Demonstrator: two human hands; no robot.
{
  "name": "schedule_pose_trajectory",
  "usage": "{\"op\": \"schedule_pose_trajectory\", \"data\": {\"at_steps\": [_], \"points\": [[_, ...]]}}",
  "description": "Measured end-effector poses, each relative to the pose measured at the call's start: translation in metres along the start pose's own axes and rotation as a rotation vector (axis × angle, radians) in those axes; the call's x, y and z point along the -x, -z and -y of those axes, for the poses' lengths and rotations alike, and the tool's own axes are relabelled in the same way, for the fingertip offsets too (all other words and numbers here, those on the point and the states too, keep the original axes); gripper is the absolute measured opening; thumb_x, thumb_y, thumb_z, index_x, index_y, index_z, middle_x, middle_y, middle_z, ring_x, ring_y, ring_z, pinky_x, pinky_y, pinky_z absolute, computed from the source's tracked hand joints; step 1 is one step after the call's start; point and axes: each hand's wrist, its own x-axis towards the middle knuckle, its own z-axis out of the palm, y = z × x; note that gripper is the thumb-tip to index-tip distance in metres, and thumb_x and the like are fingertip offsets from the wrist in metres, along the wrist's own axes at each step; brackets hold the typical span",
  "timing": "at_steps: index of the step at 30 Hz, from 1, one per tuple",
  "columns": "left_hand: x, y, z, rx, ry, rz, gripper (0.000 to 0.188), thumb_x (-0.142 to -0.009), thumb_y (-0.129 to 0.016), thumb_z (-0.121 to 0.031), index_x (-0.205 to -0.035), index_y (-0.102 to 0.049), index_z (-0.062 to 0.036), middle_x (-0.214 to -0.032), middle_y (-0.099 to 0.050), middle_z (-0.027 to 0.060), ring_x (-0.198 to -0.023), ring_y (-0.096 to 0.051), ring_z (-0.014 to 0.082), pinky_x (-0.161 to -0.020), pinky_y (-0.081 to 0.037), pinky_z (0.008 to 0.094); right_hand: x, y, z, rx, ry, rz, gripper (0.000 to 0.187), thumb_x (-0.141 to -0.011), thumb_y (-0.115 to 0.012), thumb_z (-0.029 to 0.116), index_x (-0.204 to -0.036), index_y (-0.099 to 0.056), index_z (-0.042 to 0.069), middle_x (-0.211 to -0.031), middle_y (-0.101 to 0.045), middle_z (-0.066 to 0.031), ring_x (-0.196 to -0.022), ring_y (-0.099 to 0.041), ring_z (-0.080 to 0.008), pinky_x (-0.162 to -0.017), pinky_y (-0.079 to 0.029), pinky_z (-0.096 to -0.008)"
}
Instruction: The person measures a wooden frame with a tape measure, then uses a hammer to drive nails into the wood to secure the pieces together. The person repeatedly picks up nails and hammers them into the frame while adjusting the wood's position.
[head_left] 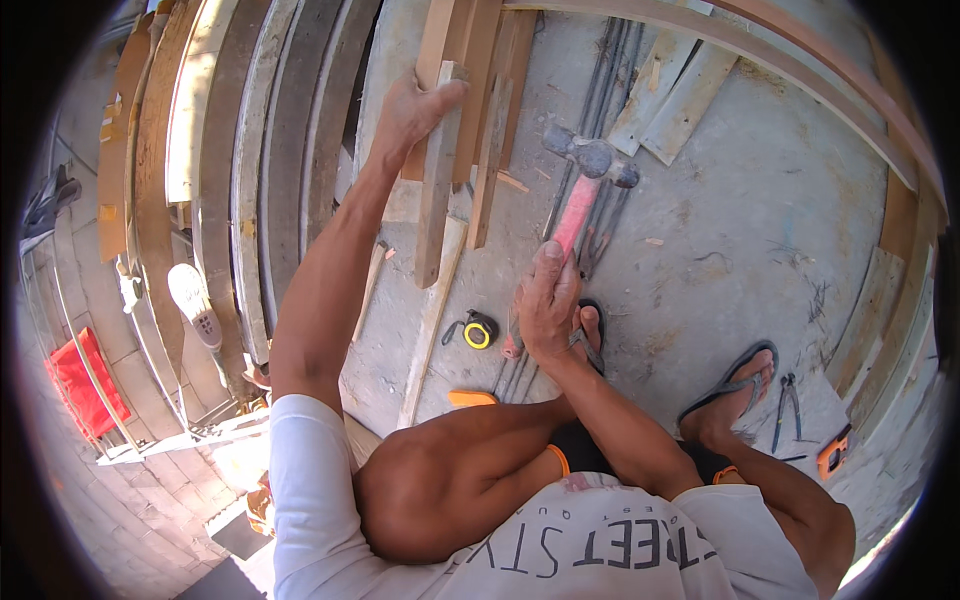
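My right hand [548,305] is wrapped round the pink-red handle of a hammer [576,212]. The hammer's grey metal head is up and away from me, over the concrete floor and some dark bars. Farther off to the left, my left hand [415,118] is closed on the upper part of a narrow wooden strip [436,205], thumb across it. That strip stands against other wooden boards [480,85]; its lower end comes toward me. A yellow and black tape measure [480,331] lies on the floor between my arms.
Long planks [285,150] are stacked at the left. Pincers [788,405] and an orange and black tool [833,452] lie at the right, near my sandalled foot [740,385]. Thin metal bars [612,90] and loose boards [690,105] lie ahead. A red cloth-like item [88,385] is far left.
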Motion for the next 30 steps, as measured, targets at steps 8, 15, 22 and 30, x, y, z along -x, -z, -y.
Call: {"op": "schedule_pose_trajectory", "data": {"at_steps": [8, 15, 22, 30], "points": [[-0.013, -0.005, 0.0, 0.007, 0.082, 0.012, 0.072, -0.075, -0.082, -0.042, -0.129, -0.066, 0.0031, -0.111, -0.075, 0.0186, -0.096, -0.074, 0.0266, -0.087, -0.058, 0.0386, 0.011, -0.044, -0.031, 0.108, 0.155, 0.029, 0.045, -0.113, -0.044, 0.044, -0.085, -0.043, 0.009, -0.063, -0.042, 0.0006, -0.049, -0.041, -0.0113, -0.046, -0.036, -0.0319], [-0.001, -0.002, 0.001, 0.049, 0.137, 0.002, 0.072, -0.075, -0.081, -0.042, -0.128, -0.066, 0.0044, -0.111, -0.075, 0.0183, -0.096, -0.074, 0.026, -0.085, -0.058, 0.0392, 0.014, -0.017, 0.017, -0.587, -0.102, -0.139, 0.042, -0.112, -0.047, 0.044, -0.099, -0.053, 0.005, -0.067, -0.042, -0.0005, -0.053, -0.044, -0.0099, -0.049, -0.039, -0.0314], [-0.008, -0.004, 0.006, 0.064, 0.125, -0.017, 0.072, -0.076, -0.081, -0.041, -0.127, -0.065, 0.0066, -0.109, -0.075, 0.02, -0.092, -0.075, 0.0269, -0.082, -0.059, 0.0396, 0.014, -0.034, -0.027, -0.078, -0.062, 0.095, 0.043, -0.114, -0.044, 0.042, -0.088, -0.044, 0.008, -0.066, -0.042, -0.0016, -0.05, -0.042, -0.0124, -0.047, -0.038, -0.0314], [0.003, -0.005, -0.021, 0.075, 0.125, -0.008, 0.071, -0.074, -0.083, -0.042, -0.124, -0.067, 0.0067, -0.106, -0.076, 0.0214, -0.091, -0.076, 0.0282, -0.081, -0.06, 0.0397, 0.011, -0.064, -0.019, -0.212, -0.106, 0.061, 0.047, -0.111, -0.043, 0.057, -0.098, -0.045, 0.011, -0.065, -0.038, 0.0033, -0.05, -0.04, -0.0097, -0.047, -0.039, -0.0289]]}}
